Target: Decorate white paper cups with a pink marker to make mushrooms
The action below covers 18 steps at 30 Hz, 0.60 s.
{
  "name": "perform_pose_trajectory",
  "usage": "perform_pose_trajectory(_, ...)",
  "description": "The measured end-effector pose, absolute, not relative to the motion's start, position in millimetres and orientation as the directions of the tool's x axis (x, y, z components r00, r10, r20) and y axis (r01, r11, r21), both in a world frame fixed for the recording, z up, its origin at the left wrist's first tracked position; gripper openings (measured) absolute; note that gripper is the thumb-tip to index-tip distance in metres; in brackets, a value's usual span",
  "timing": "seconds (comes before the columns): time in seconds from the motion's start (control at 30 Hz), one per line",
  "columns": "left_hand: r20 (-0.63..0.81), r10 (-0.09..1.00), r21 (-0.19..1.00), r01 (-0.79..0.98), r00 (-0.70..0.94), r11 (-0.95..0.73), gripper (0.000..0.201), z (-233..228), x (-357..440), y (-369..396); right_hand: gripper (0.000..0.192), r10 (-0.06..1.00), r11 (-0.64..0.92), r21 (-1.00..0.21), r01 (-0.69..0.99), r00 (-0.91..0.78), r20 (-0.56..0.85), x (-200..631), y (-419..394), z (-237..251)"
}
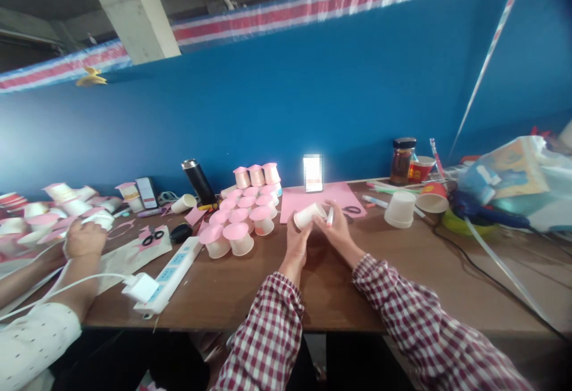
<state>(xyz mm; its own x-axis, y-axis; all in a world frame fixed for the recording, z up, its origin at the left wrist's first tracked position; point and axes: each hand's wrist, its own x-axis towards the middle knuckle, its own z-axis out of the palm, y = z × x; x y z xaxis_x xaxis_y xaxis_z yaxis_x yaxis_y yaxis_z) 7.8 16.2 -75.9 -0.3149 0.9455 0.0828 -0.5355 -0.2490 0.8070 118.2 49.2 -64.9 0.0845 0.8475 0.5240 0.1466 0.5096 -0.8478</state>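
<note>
A white paper cup (307, 216) lies tilted on its side in my left hand (297, 243), whose fingers wrap round its lower side. My right hand (338, 231) is closed on a white marker (330, 217) with a reddish end; its fingertips are close to the cup's right end, and I cannot tell whether they touch it. Beyond both hands a pink paper sheet (292, 197) lies on the table, with black-handled scissors (352, 210) on its right part. To the left stand several upturned cups with pink paper discs (238, 233) on top.
A phone (313, 175) stands upright behind the sheet. At right are a white cup (400, 209), a dark-lidded jar (403, 161) and a blue glue gun (478, 209) with its cord. A power strip (181, 266) lies at left, beside a co-worker's hand (87, 239).
</note>
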Motion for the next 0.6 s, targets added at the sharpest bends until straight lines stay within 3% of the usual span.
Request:
perform_pose_trajectory(0.47,0.079,0.974,0.942,-0.303,-0.213,-0.143,0.056,-80.0,9.4,17.1,0.052,0.832,0.523,-0.845,0.115,0.146,0.535,118.8,44.3,-59.4)
perform_pose_trajectory(0.6,0.072,0.969,0.905,-0.394,-0.236,-0.163,0.051,-78.4,9.6,17.1,0.052,0.842,0.522,-0.85,0.068,0.117,0.526,117.4,45.6,-62.6)
